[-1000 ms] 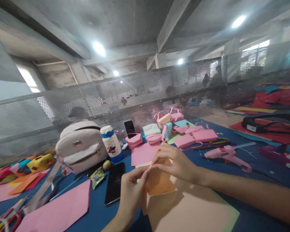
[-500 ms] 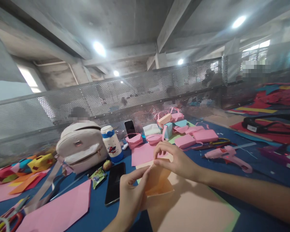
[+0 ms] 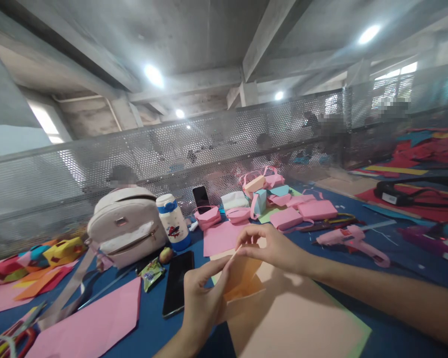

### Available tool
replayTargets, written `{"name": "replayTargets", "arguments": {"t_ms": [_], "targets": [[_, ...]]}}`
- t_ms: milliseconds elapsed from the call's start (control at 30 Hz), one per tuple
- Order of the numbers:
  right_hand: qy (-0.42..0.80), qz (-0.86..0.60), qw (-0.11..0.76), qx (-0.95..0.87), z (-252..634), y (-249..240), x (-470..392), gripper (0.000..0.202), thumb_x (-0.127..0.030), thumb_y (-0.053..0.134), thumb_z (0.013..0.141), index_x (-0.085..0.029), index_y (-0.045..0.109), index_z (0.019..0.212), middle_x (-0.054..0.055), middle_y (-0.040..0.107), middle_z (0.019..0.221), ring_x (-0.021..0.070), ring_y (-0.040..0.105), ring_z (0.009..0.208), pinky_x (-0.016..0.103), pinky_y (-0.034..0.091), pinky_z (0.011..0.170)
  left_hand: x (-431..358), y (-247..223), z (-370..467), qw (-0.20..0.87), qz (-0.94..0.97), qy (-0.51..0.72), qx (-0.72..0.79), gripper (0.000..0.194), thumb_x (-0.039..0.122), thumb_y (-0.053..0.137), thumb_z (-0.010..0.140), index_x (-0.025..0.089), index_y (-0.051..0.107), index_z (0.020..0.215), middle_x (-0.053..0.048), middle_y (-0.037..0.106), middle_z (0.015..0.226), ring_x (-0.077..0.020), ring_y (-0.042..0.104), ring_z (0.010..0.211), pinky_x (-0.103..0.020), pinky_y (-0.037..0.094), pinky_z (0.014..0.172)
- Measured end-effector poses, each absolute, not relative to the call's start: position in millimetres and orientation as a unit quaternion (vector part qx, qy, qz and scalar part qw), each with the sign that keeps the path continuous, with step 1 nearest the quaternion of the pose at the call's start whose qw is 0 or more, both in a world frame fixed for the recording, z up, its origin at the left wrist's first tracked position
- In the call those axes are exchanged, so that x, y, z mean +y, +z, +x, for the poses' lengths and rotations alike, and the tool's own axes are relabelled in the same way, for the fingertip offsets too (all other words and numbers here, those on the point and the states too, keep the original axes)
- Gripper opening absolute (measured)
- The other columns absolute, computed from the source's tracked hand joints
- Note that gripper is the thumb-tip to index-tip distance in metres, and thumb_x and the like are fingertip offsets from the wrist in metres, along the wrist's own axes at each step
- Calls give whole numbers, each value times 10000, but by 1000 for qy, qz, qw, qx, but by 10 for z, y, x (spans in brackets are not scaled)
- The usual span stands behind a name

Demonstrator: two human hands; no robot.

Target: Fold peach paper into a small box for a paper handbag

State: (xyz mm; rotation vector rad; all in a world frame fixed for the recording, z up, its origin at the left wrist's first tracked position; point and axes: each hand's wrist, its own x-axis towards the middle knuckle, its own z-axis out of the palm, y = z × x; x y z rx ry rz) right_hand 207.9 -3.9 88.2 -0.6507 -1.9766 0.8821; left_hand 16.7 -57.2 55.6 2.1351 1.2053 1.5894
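Between my two hands is a folded piece of orange paper (image 3: 242, 281), tilted up over the sheets on the table. My left hand (image 3: 205, 293) pinches its upper left edge between thumb and fingers. The fingertips of my right hand (image 3: 263, 246) are closed on the same top edge, close to the left fingertips. Beneath lies a large peach sheet (image 3: 302, 313), with a pale green edge showing at its right. A black phone (image 3: 178, 283) rests just left of my left hand. The inner folds of the orange paper are partly hidden by my fingers.
Pink paper bags (image 3: 302, 211) crowd the back, near a pink glue gun (image 3: 353, 241). A white backpack (image 3: 129, 228) and a bottle (image 3: 172, 223) stand back left. Scissors (image 3: 20, 333) and a pink sheet (image 3: 93, 318) lie at front left. A perforated metal partition (image 3: 224, 144) runs behind.
My right hand has lowered slightly, and its fingers have shifted along the paper's top edge. The orange paper has tilted a little; both hands keep their pinch.
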Motion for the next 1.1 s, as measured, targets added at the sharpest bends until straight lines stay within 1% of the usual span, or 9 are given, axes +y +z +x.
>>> {"name": "replayTargets", "arguments": {"t_ms": [200, 333, 433, 700, 800, 967, 1100], "targets": [[386, -258, 419, -781, 2073, 866, -13, 42, -206, 698, 809, -179, 699, 777, 7, 687, 785, 135, 559, 715, 264, 419, 687, -580, 558, 170, 90, 732, 542, 404, 190, 218, 649, 858, 222, 795, 980, -39, 789, 877, -206, 762, 734, -187, 580, 651], [358, -257, 440, -782, 2075, 840, -25, 24, -202, 707, 812, -190, 691, 800, 3, 686, 807, 140, 563, 737, 264, 424, 689, -589, 571, 189, 113, 719, 544, 417, 188, 230, 641, 861, 214, 801, 960, -41, 788, 873, -210, 762, 732, -188, 582, 642], [333, -254, 460, -783, 2076, 839, -47, 55, -217, 716, 821, -195, 675, 792, -7, 676, 803, 141, 562, 748, 264, 426, 700, -588, 573, 197, 126, 713, 543, 426, 189, 252, 647, 855, 206, 803, 952, -47, 788, 872, -220, 762, 739, -201, 588, 648], [316, -252, 462, -790, 2084, 881, -59, 74, -194, 725, 819, -190, 668, 773, -13, 663, 789, 142, 574, 749, 271, 424, 705, -587, 585, 226, 155, 691, 547, 447, 199, 299, 644, 867, 208, 804, 943, -45, 791, 854, -246, 761, 772, -257, 606, 700], [323, -266, 449, -790, 2084, 879, -47, 84, -217, 707, 833, -183, 669, 766, 0, 674, 780, 153, 588, 753, 284, 426, 699, -592, 574, 222, 146, 696, 549, 439, 189, 284, 645, 868, 219, 805, 944, -36, 792, 846, -236, 761, 761, -235, 601, 684], [364, -265, 441, -777, 2070, 865, -30, 95, -223, 702, 820, -162, 660, 760, 20, 680, 780, 151, 594, 741, 283, 445, 699, -597, 548, 205, 129, 707, 545, 432, 177, 254, 652, 863, 216, 805, 943, -42, 791, 868, -216, 761, 743, -198, 585, 661], [377, -263, 445, -768, 2056, 865, -46, 71, -174, 687, 811, -158, 651, 751, 20, 672, 772, 149, 598, 739, 281, 458, 707, -597, 557, 201, 127, 709, 545, 429, 179, 260, 655, 860, 201, 807, 934, -54, 790, 865, -217, 761, 741, -198, 582, 656]]}}
